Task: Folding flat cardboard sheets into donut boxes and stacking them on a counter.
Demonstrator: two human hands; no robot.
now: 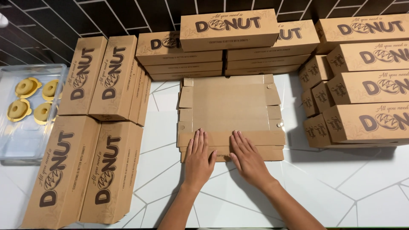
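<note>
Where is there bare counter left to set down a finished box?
Bare white counter lies right of the right hand, below the right-side box stack. A narrower strip runs between the left flat boxes and the unfolded cardboard. The back row is packed tight.

Flat box blank (230, 110) lies centre; box stacks (226, 47) behind and beside it, tray (25, 140) far left.

Bakery/donut shop packing area — stacked cardboard donut boxes (230, 27), clear tray (25, 140) w/ yellow donuts (26, 87).
</note>
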